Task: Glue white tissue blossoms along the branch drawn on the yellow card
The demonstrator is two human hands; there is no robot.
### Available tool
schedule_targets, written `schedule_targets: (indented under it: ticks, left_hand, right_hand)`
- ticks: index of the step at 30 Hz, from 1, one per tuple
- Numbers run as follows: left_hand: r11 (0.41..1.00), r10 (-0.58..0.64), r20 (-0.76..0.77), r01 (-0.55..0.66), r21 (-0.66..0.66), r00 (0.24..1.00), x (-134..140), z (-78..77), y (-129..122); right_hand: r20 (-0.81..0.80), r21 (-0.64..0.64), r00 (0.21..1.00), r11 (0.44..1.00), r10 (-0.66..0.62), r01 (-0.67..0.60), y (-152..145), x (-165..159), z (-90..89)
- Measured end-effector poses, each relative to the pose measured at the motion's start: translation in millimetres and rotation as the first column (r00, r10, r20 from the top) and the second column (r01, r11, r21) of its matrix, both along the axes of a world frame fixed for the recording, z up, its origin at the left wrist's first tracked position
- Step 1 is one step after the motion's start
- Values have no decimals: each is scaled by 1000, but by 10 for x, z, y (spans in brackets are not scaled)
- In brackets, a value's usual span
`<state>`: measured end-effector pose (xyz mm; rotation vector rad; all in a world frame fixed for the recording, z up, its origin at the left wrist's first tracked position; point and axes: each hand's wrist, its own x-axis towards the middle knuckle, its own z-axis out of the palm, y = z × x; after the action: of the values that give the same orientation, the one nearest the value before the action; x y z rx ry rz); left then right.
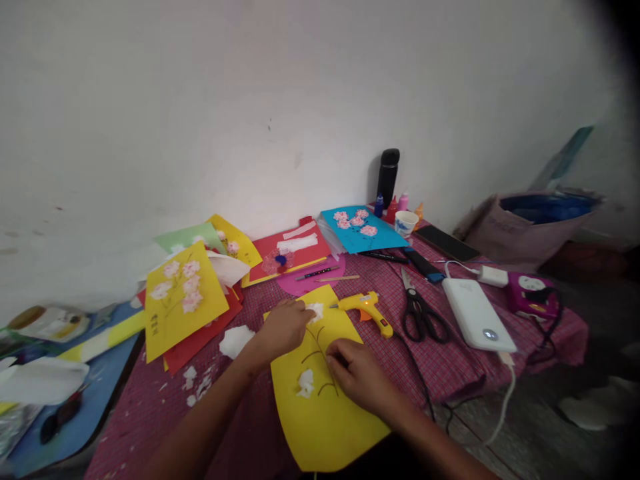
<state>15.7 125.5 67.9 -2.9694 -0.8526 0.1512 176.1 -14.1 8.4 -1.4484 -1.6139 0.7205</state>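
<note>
A yellow sheet (335, 427) with drawn dark branches lies in front of me. My left hand (286, 328) is closed over its upper left part, fingertips at a crumpled white tissue piece (316, 311). My right hand (357, 373) rests on the right part of the sheet with curled fingers; anything inside them is hidden. Another white tissue tuft (305, 383) sits on the sheet between my forearms. A yellow glue gun (367, 308) lies across the sheet's upper right edge, its nozzle pointing at the upper tissue piece.
Black-handled scissors (417, 310), a white power bank (477, 313) and a purple power socket (533, 297) lie to the right. Finished flower cards (220, 327) are stacked left; a blue card (385, 233), paint bottles (391, 210), paper cup (406, 223) and black flask (387, 177) stand behind.
</note>
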Motion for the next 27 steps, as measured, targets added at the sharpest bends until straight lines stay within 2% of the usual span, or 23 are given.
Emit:
schedule_targets:
  ticks: [12,18,21,27]
  left_hand:
    - [1000,6,10,-6,-12,1000,-14,-18,-14]
    - [997,75,176,-72,-25,981,-133,-15,32]
    - [997,73,239,-64,-42,968,-196,-76,-18]
    - [994,63,192,-45,-96,979,-224,-240,-245]
  right_hand:
    - [10,-10,1000,1000,-1,1,3,0,-5]
    - [-4,-23,1000,1000,10,-10,-2,-1,-2]
    - [-1,-25,1000,1000,12,-12,-1,0,-3]
    - [17,-13,1000,1000,18,-18,12,-7,-41]
